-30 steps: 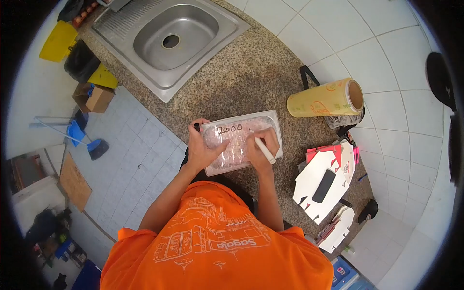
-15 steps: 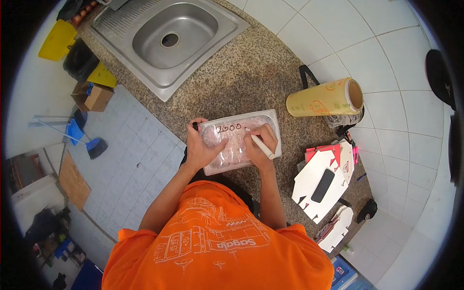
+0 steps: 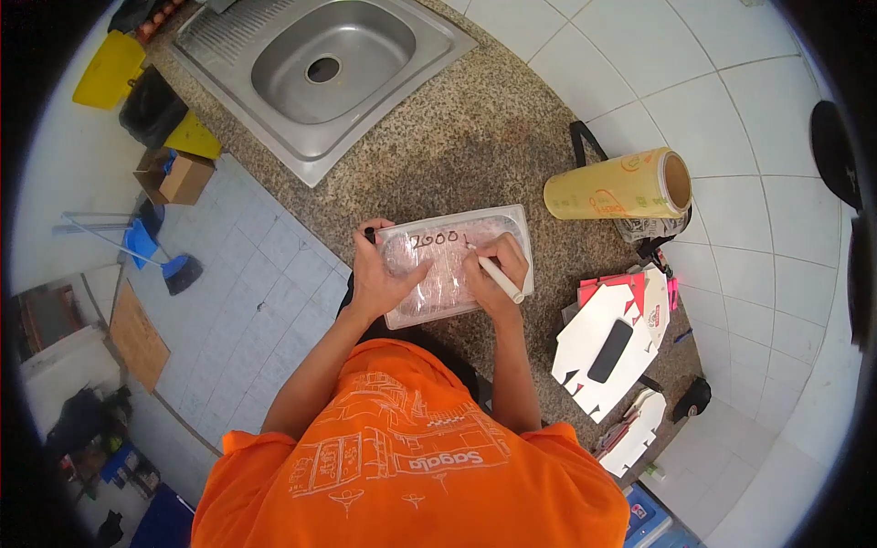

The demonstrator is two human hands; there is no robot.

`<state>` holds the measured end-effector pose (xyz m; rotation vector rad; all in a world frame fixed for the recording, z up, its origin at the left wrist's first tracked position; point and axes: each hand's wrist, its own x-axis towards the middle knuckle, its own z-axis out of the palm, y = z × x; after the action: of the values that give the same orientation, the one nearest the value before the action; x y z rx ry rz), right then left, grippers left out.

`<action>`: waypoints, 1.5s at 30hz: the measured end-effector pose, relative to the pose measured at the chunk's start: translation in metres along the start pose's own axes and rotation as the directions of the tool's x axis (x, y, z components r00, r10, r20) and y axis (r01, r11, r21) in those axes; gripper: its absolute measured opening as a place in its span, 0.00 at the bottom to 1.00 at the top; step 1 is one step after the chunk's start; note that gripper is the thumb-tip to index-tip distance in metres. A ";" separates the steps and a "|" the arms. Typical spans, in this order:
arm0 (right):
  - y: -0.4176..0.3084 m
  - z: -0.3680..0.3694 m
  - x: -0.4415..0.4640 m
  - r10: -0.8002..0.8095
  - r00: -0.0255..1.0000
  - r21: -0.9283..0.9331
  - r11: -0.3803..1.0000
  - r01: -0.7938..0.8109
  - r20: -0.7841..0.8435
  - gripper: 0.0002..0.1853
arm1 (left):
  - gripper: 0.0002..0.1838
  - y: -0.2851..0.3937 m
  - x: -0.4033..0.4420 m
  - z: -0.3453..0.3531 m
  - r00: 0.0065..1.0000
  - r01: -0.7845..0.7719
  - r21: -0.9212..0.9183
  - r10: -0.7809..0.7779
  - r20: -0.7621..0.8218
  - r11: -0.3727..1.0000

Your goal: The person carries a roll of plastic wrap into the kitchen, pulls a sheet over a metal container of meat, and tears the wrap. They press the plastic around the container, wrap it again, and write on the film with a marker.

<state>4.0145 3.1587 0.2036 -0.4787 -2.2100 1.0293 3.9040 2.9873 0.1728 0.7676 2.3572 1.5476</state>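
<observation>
A rectangular tray under clear film (image 3: 448,288) with pinkish contents lies at the counter's front edge, slightly tilted in view. "2000" and a short stroke after it stand in dark ink along its far side. My right hand (image 3: 496,274) grips a white marker (image 3: 501,279), its tip on the film beside that stroke. My left hand (image 3: 379,279) holds the tray's left side, thumb on the film, with a black marker cap (image 3: 370,235) between its fingers.
A steel sink (image 3: 333,68) is set in the speckled counter (image 3: 438,155) at the back left. To the right are a large roll of film (image 3: 617,185), white cut cardboard (image 3: 589,365) and a black phone (image 3: 609,351). A broom (image 3: 181,274) is at the left.
A short stroke has appeared on the film after "2000". The marker in my right hand has shifted slightly, while my left hand stays on the tray.
</observation>
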 end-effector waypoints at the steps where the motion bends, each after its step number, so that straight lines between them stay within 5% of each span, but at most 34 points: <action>1: 0.000 0.001 0.000 -0.021 1.000 0.022 1.000 0.021 -0.007 0.10 | 0.44 0.001 0.000 0.001 0.999 0.033 -0.063 -0.032 0.013 0.997; 13: 0.003 -0.009 -0.002 0.111 0.994 -0.011 0.994 -0.111 0.009 0.10 | 0.44 0.013 0.004 -0.004 0.998 0.054 -0.021 -0.054 0.011 0.998; 45: 0.013 -0.012 0.007 0.049 0.996 -0.024 0.998 -0.050 -0.069 0.10 | 0.43 0.006 0.002 -0.002 1.000 0.031 -0.007 -0.031 0.004 0.999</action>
<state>4.0185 3.1775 0.2026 -0.5745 -2.1623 0.9966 3.9032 2.9888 0.1795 0.7284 2.3483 1.5404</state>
